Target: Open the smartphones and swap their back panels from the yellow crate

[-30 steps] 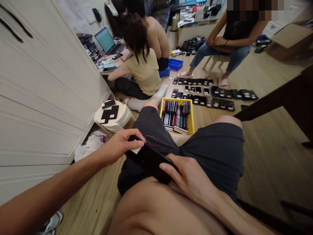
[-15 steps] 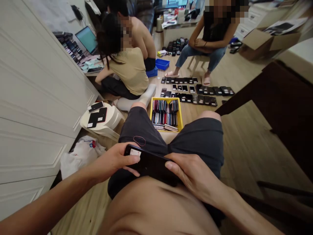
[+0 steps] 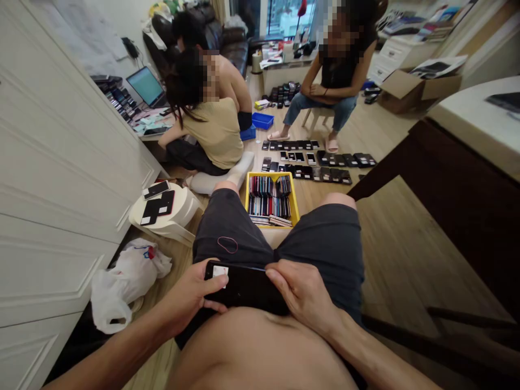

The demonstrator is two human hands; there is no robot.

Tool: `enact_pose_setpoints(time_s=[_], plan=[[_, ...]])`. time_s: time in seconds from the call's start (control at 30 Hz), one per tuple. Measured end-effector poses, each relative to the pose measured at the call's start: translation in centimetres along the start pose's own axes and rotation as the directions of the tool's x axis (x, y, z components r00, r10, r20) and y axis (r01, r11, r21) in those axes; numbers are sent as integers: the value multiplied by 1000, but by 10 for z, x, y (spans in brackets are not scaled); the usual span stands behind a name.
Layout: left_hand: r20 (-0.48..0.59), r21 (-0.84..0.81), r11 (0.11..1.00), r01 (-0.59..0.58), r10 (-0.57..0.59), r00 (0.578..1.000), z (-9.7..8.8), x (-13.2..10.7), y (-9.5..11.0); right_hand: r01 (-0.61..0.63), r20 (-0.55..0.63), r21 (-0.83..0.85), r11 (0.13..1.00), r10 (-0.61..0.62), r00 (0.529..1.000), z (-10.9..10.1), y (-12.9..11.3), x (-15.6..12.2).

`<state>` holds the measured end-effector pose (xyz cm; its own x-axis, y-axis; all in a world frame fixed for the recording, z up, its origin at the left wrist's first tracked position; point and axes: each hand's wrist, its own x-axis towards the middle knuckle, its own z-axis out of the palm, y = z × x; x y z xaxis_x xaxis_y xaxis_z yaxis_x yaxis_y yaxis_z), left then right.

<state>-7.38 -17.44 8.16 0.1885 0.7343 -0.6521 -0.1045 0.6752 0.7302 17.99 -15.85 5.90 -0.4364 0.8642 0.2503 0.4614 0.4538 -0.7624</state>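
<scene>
A black smartphone lies sideways between my two hands, just above my lap. My left hand grips its left end, the thumb resting on a small white sticker. At the other end my right hand holds the phone's upper right edge, thumb and fingers pinched together. A thin pink rubber band rests on the left leg of my dark shorts. Beyond my knees stands a yellow bin packed with upright phones.
On my left is a white stool with several phones on it, and a white plastic bag below. Rows of phones cover the floor ahead. Two people sit by a laptop; another sits farther off. A dark-sided table stands right.
The view has tilted up slightly, so the room sits lower in the picture. The phone now lies more level, and both hands keep their hold on it.
</scene>
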Motion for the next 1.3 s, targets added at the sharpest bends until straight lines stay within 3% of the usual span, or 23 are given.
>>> enact_pose_setpoints(time_s=[0.17, 0.37, 0.43, 0.5, 0.57, 0.63, 0.7, 0.73, 0.8, 0.9, 1.03, 1.17, 1.3], plan=[[-17, -60, 995, -76, 75, 997, -5, -13, 2, -152, 19, 264, 953, 152, 988, -9, -5, 6], [-75, -41, 987, -154, 151, 986, 1, -14, 6, -193, 14, 306, 932, 199, 980, -21, -5, 0], [-36, 36, 986, -162, 163, 986, 1, -12, 12, -174, 4, 303, 937, 182, 983, -26, -6, 1], [43, 216, 961, -171, 165, 985, 0, -12, 25, -152, 12, 286, 946, 155, 988, -33, -7, 4], [145, 470, 857, -211, 161, 976, 3, -13, 42, -120, 17, 261, 958, 120, 993, -41, -9, 9], [265, 673, 675, -302, 162, 951, 12, -16, 58, -75, 12, 239, 968, 74, 997, -49, -13, 15], [375, 736, 529, -422, 200, 905, 26, -18, 69, -19, -1, 228, 973, 19, 1000, -55, -19, 22], [412, 722, 499, -478, 244, 878, 35, -18, 71, 8, -17, 227, 974, -5, 1000, -57, -23, 25], [435, 659, 498, -563, 358, 826, 51, -17, 71, 47, -69, 235, 971, -32, 997, -59, -30, 30], [404, 603, 520, -605, 454, 794, 67, -12, 61, 61, -172, 287, 956, -11, 985, -57, -38, 32], [351, 596, 538, -596, 492, 796, 75, -10, 44, 29, -239, 395, 918, 72, 968, -49, -42, 28], [288, 568, 600, -563, 496, 819, 79, -11, 36, -75, -270, 489, 869, 232, 934, -42, -36, 26], [249, 522, 653, -548, 498, 831, 87, -9, 39, 3, -291, 581, 814, 204, 935, -39, -17, 37]])
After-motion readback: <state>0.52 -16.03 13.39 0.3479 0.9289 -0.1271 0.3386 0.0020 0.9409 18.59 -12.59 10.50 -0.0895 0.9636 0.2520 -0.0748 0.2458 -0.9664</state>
